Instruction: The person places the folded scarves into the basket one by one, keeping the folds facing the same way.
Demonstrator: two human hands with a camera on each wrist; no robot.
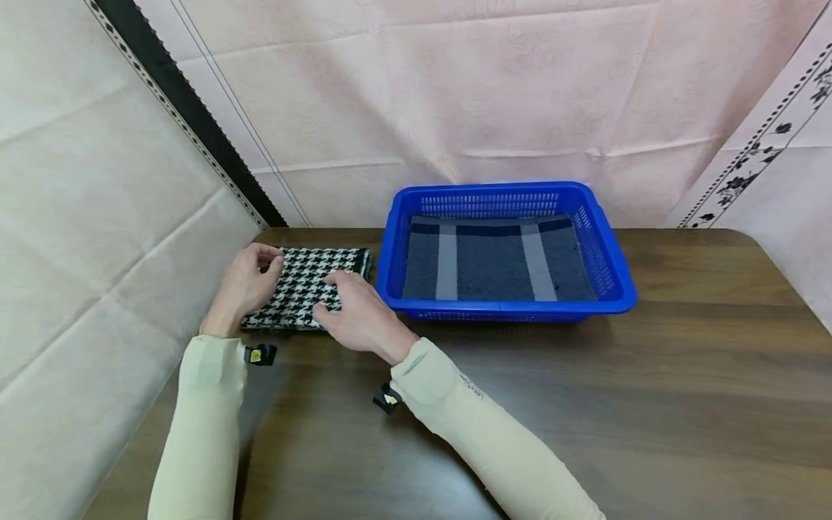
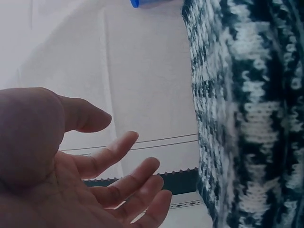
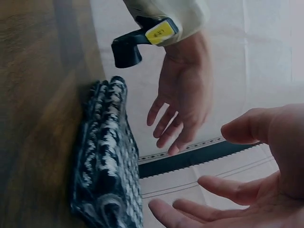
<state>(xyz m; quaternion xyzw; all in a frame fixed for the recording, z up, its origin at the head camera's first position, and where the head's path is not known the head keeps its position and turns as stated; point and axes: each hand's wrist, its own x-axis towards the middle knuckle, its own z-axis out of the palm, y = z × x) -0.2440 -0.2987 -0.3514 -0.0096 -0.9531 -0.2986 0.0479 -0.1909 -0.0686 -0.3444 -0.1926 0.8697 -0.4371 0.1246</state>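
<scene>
A folded black-and-white houndstooth knit cloth (image 1: 308, 280), perhaps a scarf, lies on the table at the left, its stacked layers (image 3: 107, 147) showing edge-on in the right wrist view. Over its left side hovers my left hand (image 1: 250, 282), fingers loosely bent and apart from the fabric. My right hand (image 1: 357, 310) is above the cloth's right part, thumb and fingers spread, holding nothing. The left wrist view shows a gap between the left fingers (image 2: 126, 187) and the knit. Neither hand grips anything.
Right of the cloth stands a blue plastic basket (image 1: 507, 307). Inside it a dark grey fabric (image 1: 490, 263) with lighter stripes lies flat. The wooden table (image 1: 702, 361) extends to the right, and pale patterned sheets (image 1: 520, 87) hang behind and at the left.
</scene>
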